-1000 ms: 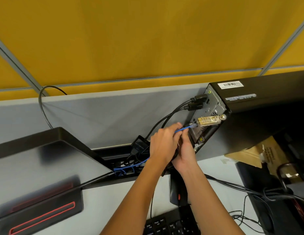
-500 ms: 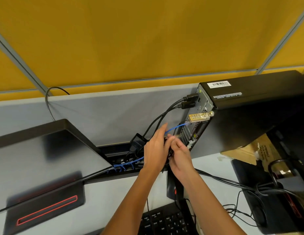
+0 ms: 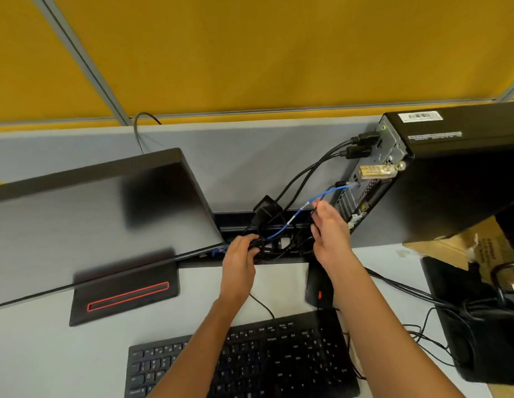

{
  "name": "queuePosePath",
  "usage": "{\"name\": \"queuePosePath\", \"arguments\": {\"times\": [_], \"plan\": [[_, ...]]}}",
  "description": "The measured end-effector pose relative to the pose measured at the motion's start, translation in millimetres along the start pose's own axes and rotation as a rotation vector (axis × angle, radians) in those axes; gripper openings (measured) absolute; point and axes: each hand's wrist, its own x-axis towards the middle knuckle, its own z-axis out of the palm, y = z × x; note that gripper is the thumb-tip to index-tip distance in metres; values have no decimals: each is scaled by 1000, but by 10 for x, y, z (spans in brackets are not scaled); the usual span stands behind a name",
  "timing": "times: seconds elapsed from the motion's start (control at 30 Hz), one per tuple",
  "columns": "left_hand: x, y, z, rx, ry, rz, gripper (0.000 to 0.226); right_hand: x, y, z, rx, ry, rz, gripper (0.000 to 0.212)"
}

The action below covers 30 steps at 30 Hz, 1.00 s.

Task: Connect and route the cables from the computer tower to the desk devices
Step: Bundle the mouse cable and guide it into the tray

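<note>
Black and upright at the bench's [image 3: 63, 354] back right, the computer tower [image 3: 451, 173] turns its rear panel leftward, with two black cables [image 3: 313, 170] plugged in high and a blue cable [image 3: 290, 222] lower down, all dropping to the cable trough [image 3: 238, 218] left of the tower's base. Left hand [image 3: 240, 261] curls its fingers around the dark cable bundle in that trough, while the right hand [image 3: 329, 234], nearer the tower, pinches a thin black cable [image 3: 324, 193] just beside the blue one. Further left of the tower stands the monitor [image 3: 86, 214]; the keyboard [image 3: 250, 360] and mouse [image 3: 317, 288] lie in front.
</note>
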Motion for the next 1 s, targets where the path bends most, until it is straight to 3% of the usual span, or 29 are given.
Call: {"name": "queuePosePath", "arguments": {"times": [0.1,0.13,0.2,0.27,0.33,0.4,0.47,0.53,0.63,0.73,0.87,1.0], "plan": [[50,-13,-82,-38,22,40,32,-164,258,-144,-383,159,-324,20],[56,-37,-93,-52,7,71,36,-262,350,-179,-539,106,-522,22],[52,-98,-124,-61,-20,140,39,-394,499,-136,-912,-218,-805,27],[54,-127,-153,-66,-23,173,38,-349,633,-44,-1403,-475,-846,46],[56,-144,-161,-86,-32,147,40,-215,665,12,-1699,-487,-761,54],[57,-163,-160,-67,-90,111,43,-105,614,-6,-1737,-492,-616,54],[56,-202,-147,-76,-149,57,47,-67,591,-49,-1795,-662,-517,53],[51,-224,-163,-128,-150,-54,47,-112,628,-54,-1938,-793,-503,37],[64,-204,-206,-239,-78,-163,41,-127,708,-60,-2048,-802,-532,26],[37,-208,-279,-321,-67,-200,38,-86,700,-112,-1903,-808,-600,22],[68,-327,-359,-391,-81,-329,33,-139,534,-26,-1782,-878,-763,28],[75,-446,-438,-381,-81,-379,39,-118,209,-7,-1759,-784,-888,34]]}}
